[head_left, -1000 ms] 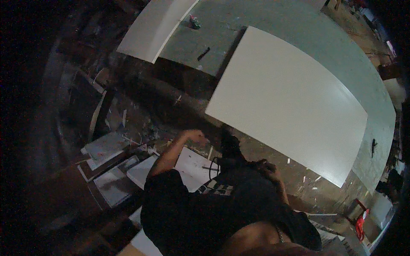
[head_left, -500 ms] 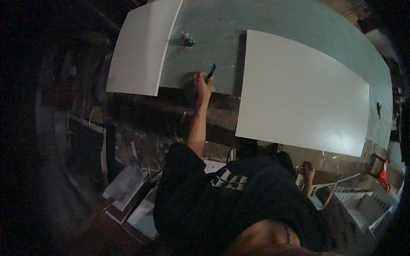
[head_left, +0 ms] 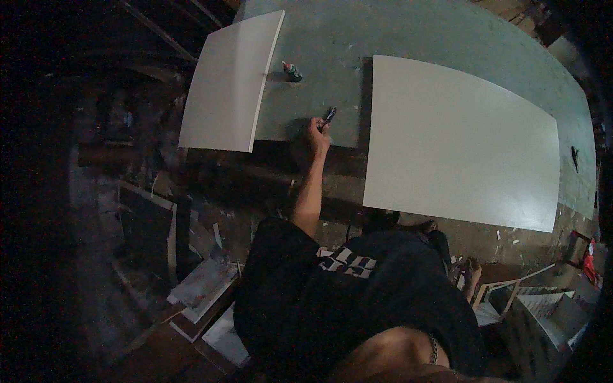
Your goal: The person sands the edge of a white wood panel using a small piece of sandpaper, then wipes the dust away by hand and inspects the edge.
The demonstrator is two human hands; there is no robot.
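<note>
My left hand [head_left: 318, 135] is closed around a short, dark, pen-like tool [head_left: 330, 115], whose exact kind is too dim to make out. It is at the near edge of a greenish-grey workbench [head_left: 325, 38], in the gap between two pale panels. The smaller panel [head_left: 223, 89] lies to the left and overhangs the bench edge; the larger panel [head_left: 460, 140] lies to the right. Beyond my left hand sits a small dark object with a reddish tip [head_left: 292, 71]. My right hand [head_left: 473, 271] hangs low beside my body, its fingers curled; anything in them is hidden.
A thin dark tool [head_left: 575, 159] lies on the bench past the large panel's right end. Below the bench, pale board offcuts [head_left: 203, 284] are stacked at left. At lower right are a wooden frame piece [head_left: 498, 297] and a red item [head_left: 591, 262].
The whole view has shifted, moving the bench and panels slightly right and mostly down in the picture. My left hand still grips the pen-like tool, which now leans further right. Both panels stay put.
</note>
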